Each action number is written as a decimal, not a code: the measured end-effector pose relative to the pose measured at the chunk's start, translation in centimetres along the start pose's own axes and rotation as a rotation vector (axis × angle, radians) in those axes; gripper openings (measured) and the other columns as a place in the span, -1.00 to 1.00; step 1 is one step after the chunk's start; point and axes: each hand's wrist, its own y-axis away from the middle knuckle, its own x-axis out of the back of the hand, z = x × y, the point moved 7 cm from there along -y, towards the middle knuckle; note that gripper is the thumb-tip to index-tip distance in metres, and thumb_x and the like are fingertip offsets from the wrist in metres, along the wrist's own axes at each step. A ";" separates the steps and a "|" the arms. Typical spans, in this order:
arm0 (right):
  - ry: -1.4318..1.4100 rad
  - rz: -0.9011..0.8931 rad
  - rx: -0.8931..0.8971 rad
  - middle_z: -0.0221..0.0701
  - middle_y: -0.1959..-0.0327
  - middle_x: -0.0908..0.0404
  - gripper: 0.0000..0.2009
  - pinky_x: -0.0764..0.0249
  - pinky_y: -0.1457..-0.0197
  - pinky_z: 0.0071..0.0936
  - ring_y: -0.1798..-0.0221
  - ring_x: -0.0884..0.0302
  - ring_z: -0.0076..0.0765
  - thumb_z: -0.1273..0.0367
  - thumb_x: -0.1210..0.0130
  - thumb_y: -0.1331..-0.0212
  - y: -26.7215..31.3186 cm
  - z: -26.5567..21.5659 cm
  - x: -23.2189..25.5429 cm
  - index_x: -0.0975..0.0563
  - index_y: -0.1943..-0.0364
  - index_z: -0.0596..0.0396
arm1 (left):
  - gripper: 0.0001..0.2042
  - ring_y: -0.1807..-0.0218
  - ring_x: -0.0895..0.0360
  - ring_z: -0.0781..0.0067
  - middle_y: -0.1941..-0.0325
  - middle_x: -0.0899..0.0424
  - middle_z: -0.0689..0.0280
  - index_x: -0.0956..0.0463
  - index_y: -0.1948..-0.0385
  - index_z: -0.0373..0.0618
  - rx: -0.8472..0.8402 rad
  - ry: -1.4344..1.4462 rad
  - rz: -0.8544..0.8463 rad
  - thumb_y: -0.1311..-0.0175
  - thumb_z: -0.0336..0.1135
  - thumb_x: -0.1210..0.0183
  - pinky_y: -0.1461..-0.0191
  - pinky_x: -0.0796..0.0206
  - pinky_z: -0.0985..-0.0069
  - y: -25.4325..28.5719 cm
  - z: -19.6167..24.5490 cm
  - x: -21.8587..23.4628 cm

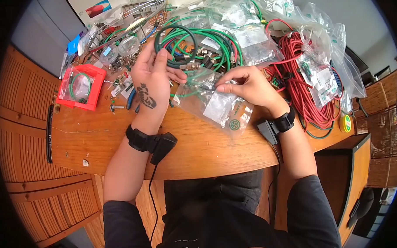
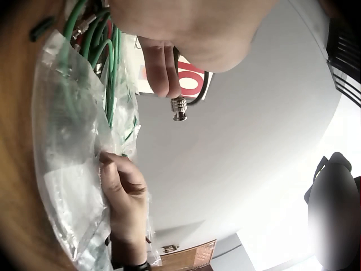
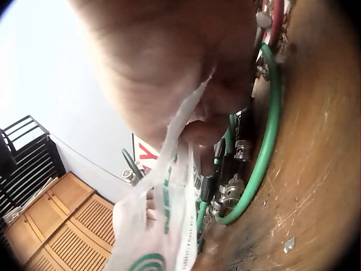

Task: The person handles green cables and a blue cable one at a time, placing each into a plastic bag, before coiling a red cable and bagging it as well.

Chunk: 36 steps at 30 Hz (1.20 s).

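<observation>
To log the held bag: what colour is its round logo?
Green; the round logo shows best in the head view.

Homelike workroom, louvred doors [image 1: 23, 145], cable-strewn table [image 1: 199, 154]

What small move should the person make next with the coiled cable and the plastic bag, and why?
Probably, bring the coiled cable closer to the plastic bag: the left hand holds the coil outside it, while the right hand pinches the bag near its edge.
</observation>
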 end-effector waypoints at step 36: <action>0.006 0.272 0.076 -0.39 0.10 -0.58 -0.87 -0.59 0.35 -0.63 0.27 -0.58 -0.57 0.57 -0.10 -0.24 -0.1 -0.1 2.1 -0.67 0.29 0.16 | -0.65 0.57 -0.58 0.59 0.21 -0.62 0.21 -0.48 -0.19 -0.16 -0.197 -0.746 -0.310 -0.37 -0.47 -0.09 0.52 -0.40 0.64 0.7 -2.0 -2.2</action>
